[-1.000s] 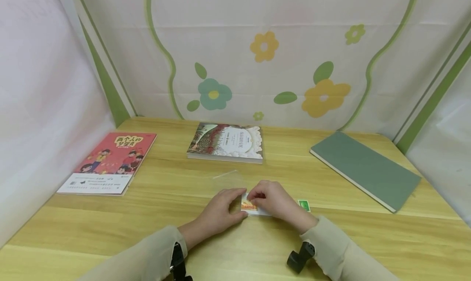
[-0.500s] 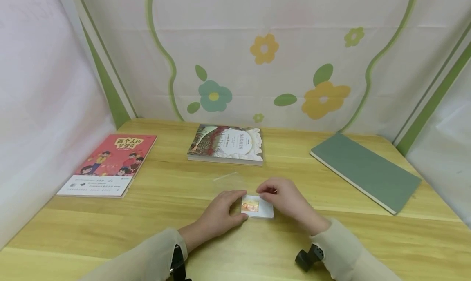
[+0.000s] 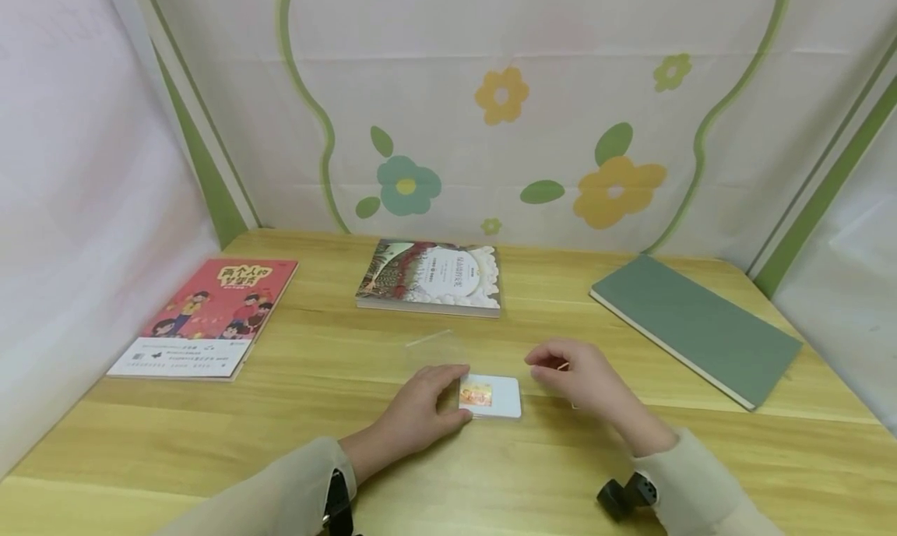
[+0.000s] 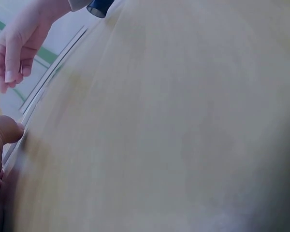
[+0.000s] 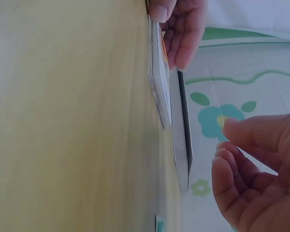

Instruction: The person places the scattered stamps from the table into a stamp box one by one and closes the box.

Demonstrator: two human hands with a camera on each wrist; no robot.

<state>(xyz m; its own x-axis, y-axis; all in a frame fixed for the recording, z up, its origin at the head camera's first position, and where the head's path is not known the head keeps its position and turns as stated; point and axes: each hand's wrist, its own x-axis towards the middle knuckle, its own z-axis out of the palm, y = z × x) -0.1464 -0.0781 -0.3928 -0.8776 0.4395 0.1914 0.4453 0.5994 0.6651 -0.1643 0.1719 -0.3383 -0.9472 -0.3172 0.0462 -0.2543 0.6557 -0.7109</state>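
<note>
A small stack of white cards [image 3: 506, 397], seemingly in a clear cover, lies on the table in the head view. An orange-yellow picture sticker [image 3: 476, 394] is on the left part of its top. My left hand [image 3: 418, 405] holds the stack's left end, thumb at the near edge and fingers at the far edge. To the right, my right hand [image 3: 583, 376] hovers with loosely bent fingers. The right wrist view shows nothing between its thumb and fingers [image 5: 224, 179]. Under it lies a small green stamp-like piece [image 5: 159, 224], mostly hidden in the head view.
A clear plastic bag [image 3: 434, 349] lies just behind the left hand. Further back is a thick illustrated book [image 3: 429, 277]. A red picture book [image 3: 210, 314] lies at the left, a green hardcover book [image 3: 694, 329] at the right. Fabric walls with printed flowers enclose the wooden table [image 3: 315, 411].
My right hand has moved off the picture sticker and away to the right, now over the green piece, uncovering the stack's right part. The left hand has stayed in place.
</note>
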